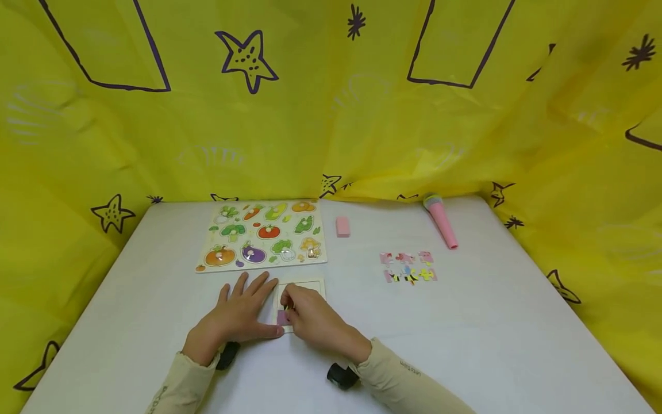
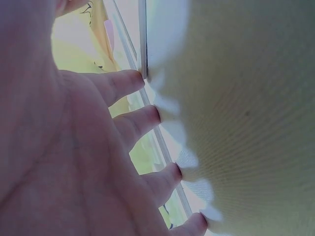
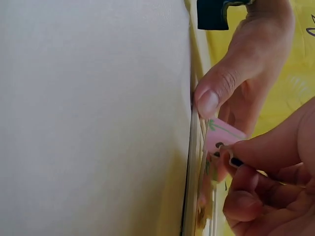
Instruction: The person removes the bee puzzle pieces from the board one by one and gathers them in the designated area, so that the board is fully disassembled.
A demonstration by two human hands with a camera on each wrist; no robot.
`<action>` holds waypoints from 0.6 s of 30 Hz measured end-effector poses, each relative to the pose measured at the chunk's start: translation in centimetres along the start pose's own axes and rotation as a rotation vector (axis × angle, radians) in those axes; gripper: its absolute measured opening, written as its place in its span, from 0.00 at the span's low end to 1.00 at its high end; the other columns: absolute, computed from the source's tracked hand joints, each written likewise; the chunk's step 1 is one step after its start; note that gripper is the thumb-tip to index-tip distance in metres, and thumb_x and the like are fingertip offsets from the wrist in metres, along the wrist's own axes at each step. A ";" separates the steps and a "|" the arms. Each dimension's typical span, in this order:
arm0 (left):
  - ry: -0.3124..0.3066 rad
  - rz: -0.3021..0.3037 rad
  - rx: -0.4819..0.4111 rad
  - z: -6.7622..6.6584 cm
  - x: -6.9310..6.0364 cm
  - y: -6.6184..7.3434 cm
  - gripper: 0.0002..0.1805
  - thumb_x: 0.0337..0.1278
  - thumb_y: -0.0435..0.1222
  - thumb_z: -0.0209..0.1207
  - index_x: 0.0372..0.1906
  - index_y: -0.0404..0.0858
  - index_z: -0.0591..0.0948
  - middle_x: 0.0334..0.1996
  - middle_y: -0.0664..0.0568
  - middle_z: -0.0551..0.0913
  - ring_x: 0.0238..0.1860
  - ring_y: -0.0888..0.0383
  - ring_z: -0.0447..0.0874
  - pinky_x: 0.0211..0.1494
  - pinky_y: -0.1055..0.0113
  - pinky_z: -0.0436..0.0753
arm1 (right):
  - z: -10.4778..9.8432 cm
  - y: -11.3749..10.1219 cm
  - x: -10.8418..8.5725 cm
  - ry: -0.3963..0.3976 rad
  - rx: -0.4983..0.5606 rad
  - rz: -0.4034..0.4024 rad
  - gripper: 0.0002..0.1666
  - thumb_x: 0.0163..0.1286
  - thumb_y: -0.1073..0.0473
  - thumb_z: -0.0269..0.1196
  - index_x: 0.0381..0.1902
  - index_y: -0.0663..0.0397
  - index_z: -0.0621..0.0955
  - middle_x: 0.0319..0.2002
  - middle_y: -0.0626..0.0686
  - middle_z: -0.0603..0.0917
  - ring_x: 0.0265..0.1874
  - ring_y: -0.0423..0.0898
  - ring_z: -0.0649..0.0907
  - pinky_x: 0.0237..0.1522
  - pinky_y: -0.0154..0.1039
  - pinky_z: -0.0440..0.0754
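Observation:
A small pale puzzle tray (image 1: 314, 283) lies on the table between both hands. My left hand (image 1: 239, 315) is spread along its left side, with the thumb on the near edge and the index fingertip at the far corner; the left wrist view shows the fingers (image 2: 130, 125) straight and apart. A pink jigsaw piece (image 1: 282, 318) sits in the tray's near left corner. Beside that piece, my right hand (image 1: 316, 319) pinches a small puzzle piece (image 3: 236, 162) with a black patch between thumb and fingers. Most of the pinched piece is hidden.
Behind the tray lies a vegetable peg board (image 1: 261, 236). A pink block (image 1: 343, 226) stands to its right. Several loose jigsaw pieces (image 1: 408, 267) are laid out in two rows on the right, below a pink microphone (image 1: 442, 223). A yellow curtain (image 1: 331, 115) hangs around the table's far side.

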State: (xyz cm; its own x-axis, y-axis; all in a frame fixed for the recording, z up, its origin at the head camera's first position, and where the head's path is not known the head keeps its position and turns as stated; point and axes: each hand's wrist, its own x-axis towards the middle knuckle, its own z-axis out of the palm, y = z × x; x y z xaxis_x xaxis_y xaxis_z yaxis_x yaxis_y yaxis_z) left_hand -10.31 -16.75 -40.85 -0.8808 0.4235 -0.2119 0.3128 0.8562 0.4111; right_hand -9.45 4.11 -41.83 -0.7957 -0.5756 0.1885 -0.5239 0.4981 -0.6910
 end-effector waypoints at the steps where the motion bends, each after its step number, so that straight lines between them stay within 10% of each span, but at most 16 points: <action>1: -0.005 -0.001 0.000 0.0 0.0 0.0 0.59 0.53 0.62 0.75 0.83 0.39 0.64 0.85 0.38 0.55 0.81 0.22 0.41 0.73 0.19 0.42 | -0.1 0.1 -0.1 0.013 0.032 0.008 0.12 0.71 0.78 0.63 0.42 0.59 0.78 0.34 0.47 0.79 0.31 0.37 0.75 0.35 0.30 0.76; 18: -0.029 0.007 0.005 -0.2 -0.1 0.2 0.61 0.54 0.63 0.75 0.84 0.38 0.61 0.85 0.36 0.53 0.81 0.21 0.39 0.74 0.19 0.40 | -5.7 4.0 -5.1 0.245 0.143 0.199 0.07 0.73 0.74 0.63 0.45 0.62 0.82 0.35 0.48 0.82 0.34 0.44 0.81 0.39 0.37 0.82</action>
State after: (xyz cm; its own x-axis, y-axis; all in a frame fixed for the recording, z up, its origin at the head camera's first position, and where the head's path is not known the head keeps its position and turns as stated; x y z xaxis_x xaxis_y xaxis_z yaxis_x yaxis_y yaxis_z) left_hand -10.25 -16.71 -40.59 -0.8680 0.4377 -0.2345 0.3207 0.8547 0.4083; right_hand -9.24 12.74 -41.59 -0.9365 -0.2947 0.1899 -0.3169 0.4795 -0.8184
